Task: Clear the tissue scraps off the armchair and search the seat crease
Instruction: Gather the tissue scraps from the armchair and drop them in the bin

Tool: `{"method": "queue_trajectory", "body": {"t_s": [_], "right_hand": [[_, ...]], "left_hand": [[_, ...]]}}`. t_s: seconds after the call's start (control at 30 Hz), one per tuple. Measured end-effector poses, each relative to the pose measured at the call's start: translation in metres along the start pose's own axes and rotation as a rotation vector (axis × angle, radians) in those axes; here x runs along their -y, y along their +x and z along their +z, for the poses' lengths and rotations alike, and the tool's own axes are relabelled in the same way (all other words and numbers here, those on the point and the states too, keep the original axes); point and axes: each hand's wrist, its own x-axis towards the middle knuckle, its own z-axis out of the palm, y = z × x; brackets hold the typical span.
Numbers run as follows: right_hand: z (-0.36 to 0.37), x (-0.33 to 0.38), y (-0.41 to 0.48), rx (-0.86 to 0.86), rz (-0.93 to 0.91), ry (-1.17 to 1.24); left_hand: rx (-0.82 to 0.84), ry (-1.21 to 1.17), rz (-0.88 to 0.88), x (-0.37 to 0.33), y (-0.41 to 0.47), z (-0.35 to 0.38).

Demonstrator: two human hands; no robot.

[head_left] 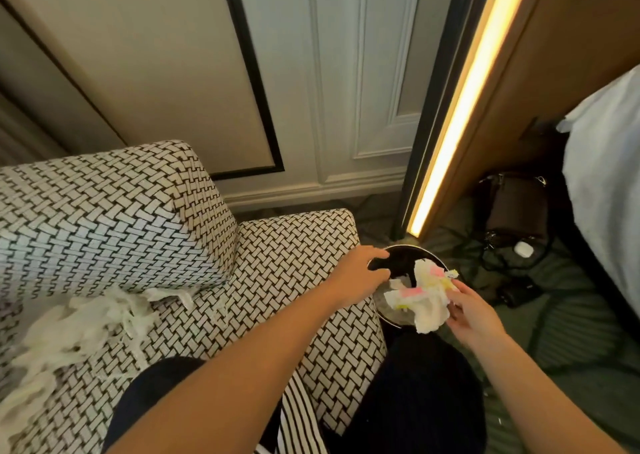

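Crumpled tissue held over the waste bin beside the armchair

The right hand (474, 311) pinches a crumpled tissue wad (429, 301), marked pink and yellow, above the near side of the black waste bin (403, 261), which stands on the carpet against the armchair (104, 211) arm. The left hand (363, 273) reaches to the bin's rim with its fingers spread and holds nothing; I cannot tell whether it touches. More shredded tissue scraps (86, 318) lie on the seat along its back edge, by the crease. The wad hangs close to the rim, so letting go here could catch the edge and spill it onto the carpet. A push from the left hand might tip the bin.
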Motion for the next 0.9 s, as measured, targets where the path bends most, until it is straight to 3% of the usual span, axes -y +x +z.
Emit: {"method": "queue_trajectory", "body": {"t_s": [0.27, 0.73, 0.9], "right_hand": [[0.023, 0.006, 0.017, -0.009, 0.186, 0.436], [0.059, 0.001, -0.026, 0.269, 0.032, -0.16], [0.111, -0.004, -0.065, 0.465, -0.104, -0.562]], "left_hand": [[-0.042, -0.133, -0.184, 0.043, -0.024, -0.012], [-0.176, -0.292, -0.297, 0.082, -0.067, -0.042], [-0.233, -0.29, -0.29, 0.099, -0.087, -0.066]]}}
